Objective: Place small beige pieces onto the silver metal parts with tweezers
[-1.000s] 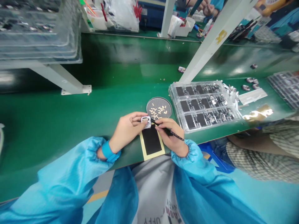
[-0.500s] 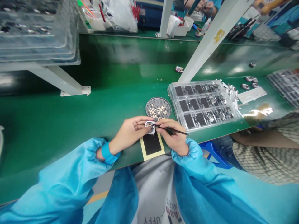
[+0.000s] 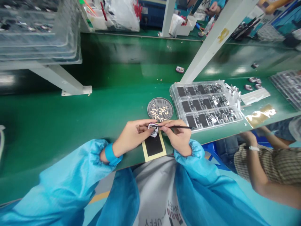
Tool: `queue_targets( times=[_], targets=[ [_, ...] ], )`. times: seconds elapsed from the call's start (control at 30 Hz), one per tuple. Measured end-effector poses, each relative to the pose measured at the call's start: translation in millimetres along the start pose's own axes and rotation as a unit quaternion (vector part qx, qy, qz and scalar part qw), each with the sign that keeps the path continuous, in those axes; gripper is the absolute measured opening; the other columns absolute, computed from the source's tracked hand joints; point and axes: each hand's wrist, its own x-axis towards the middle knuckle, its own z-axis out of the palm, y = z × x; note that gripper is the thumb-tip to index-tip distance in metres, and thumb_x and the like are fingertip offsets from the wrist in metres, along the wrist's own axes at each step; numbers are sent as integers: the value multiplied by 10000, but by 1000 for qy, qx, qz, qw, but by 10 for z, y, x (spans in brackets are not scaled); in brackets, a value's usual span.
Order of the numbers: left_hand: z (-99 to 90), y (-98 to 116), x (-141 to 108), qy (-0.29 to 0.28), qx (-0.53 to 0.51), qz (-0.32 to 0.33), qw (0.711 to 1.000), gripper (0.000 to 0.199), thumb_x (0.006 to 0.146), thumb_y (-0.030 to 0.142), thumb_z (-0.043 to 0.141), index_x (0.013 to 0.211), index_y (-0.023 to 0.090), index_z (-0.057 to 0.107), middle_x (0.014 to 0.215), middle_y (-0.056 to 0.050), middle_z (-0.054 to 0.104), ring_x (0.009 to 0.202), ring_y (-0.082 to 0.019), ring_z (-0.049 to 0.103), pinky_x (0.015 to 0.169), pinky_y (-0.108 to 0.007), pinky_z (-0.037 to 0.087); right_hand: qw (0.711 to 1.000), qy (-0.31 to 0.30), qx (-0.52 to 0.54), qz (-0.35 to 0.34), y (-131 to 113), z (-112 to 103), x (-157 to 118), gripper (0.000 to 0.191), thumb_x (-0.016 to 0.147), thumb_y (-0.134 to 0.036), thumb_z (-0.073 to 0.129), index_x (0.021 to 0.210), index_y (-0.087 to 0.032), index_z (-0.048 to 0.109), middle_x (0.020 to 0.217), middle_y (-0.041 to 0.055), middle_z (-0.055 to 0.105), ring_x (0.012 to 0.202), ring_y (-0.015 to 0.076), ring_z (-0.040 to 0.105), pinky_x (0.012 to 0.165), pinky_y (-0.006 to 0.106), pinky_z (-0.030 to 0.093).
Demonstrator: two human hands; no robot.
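Between the fingers of my left hand (image 3: pixel 133 135) is a small white-framed part (image 3: pixel 153 130). My right hand (image 3: pixel 178 135) grips black tweezers (image 3: pixel 175 127), whose tips touch or hover over that part; which of the two I cannot tell. Just beyond my hands sits a round grey perforated dish (image 3: pixel 150 106) with several small beige pieces (image 3: pixel 162 110) in it. Under my hands, at the table's front edge, lies a black pad with a yellow border (image 3: pixel 154 156).
A clear tray (image 3: pixel 175 97) of black rectangles and metal parts lies to the right. White posts (image 3: pixel 199 53) rise from the green table (image 3: pixel 105 110). Stacked trays (image 3: pixel 56 53) stand upper left. A seated person's arm (image 3: pixel 257 166) is at the right.
The white-framed part has tilted and shifted slightly right. My right hand has turned a little, and the tweezers lie more level. The seated person's arms at the right have moved.
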Motion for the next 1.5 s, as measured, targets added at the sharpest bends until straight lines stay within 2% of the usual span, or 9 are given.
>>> queue_targets(
  times=[0.17, 0.33, 0.53, 0.67, 0.87, 1.2, 1.3, 1.4, 1.5],
  targets=[
    [21, -55, -14, 52, 150, 69, 985, 356, 893, 265, 684, 1242, 217, 738, 858, -20, 758, 625, -104, 637, 544, -169, 474, 999, 25, -23, 40, 8, 0, -3, 179, 835, -190, 825, 933, -230, 681, 926, 34, 774, 919, 219, 766, 810, 373, 639],
    [-15, -24, 19, 61, 49, 24, 997, 418, 884, 343, 720, 1262, 163, 724, 938, -63, 770, 774, -150, 709, 662, -177, 553, 1000, 31, -4, 0, 8, -18, -1, 136, 900, -200, 748, 962, -241, 635, 934, 35, 757, 923, 216, 748, 823, 402, 629],
    [-55, 99, 50, 101, 42, 40, 993, 393, 885, 302, 723, 1237, 129, 738, 850, -58, 759, 588, -94, 609, 564, -157, 515, 995, -7, -67, -74, -4, -43, -5, 218, 878, -91, 729, 1016, -245, 659, 974, 47, 751, 948, 218, 733, 870, 419, 602],
    [-58, 83, 45, 111, 55, 61, 990, 366, 900, 290, 711, 1233, 143, 743, 847, -51, 755, 572, -82, 575, 567, -158, 502, 991, -26, -107, -76, -15, -41, 3, 241, 866, -85, 745, 1022, -251, 670, 995, 44, 759, 963, 212, 735, 877, 403, 608],
    [-82, 42, 39, 106, 63, 58, 991, 359, 905, 308, 711, 1238, 176, 744, 897, -50, 756, 598, -76, 557, 547, -148, 450, 994, -36, -98, -31, -20, -24, 6, 167, 895, -161, 743, 1012, -254, 668, 1001, 36, 765, 964, 195, 738, 878, 378, 620],
    [-173, 144, 78, 59, 8, -57, 997, 411, 865, 397, 754, 1208, 169, 749, 697, -33, 661, 510, -72, 436, 461, -153, 328, 979, -81, 134, 133, -57, -80, 13, 157, 876, -251, 785, 892, -223, 630, 960, 29, 763, 877, 181, 739, 802, 347, 627],
    [-175, 149, 65, 49, 6, -54, 997, 422, 867, 418, 771, 1218, 185, 740, 696, -20, 657, 530, -73, 464, 496, -140, 375, 980, -87, 127, 127, -247, -209, 5, 148, 940, -351, 704, 953, -221, 634, 890, 35, 744, 807, 191, 726, 763, 357, 606],
    [-166, 149, 66, 35, -26, -35, 998, 512, 815, 406, 833, 1261, 189, 705, 935, -62, 734, 694, -118, 619, 603, -147, 499, 992, -57, 68, 94, -518, -522, 121, 288, 1036, -443, 488, 988, -216, 658, 710, 25, 676, 727, 219, 701, 713, 383, 575],
    [-158, 149, 72, 22, -54, -22, 998, 651, 775, 415, 874, 1338, 191, 634, 1137, -97, 727, 931, -194, 705, 789, -206, 581, 982, 49, -172, 65, -692, -1055, 408, 335, 1027, -472, 472, 1073, -226, 694, 661, -4, 589, 627, 188, 604, 645, 338, 508]
  ],
)
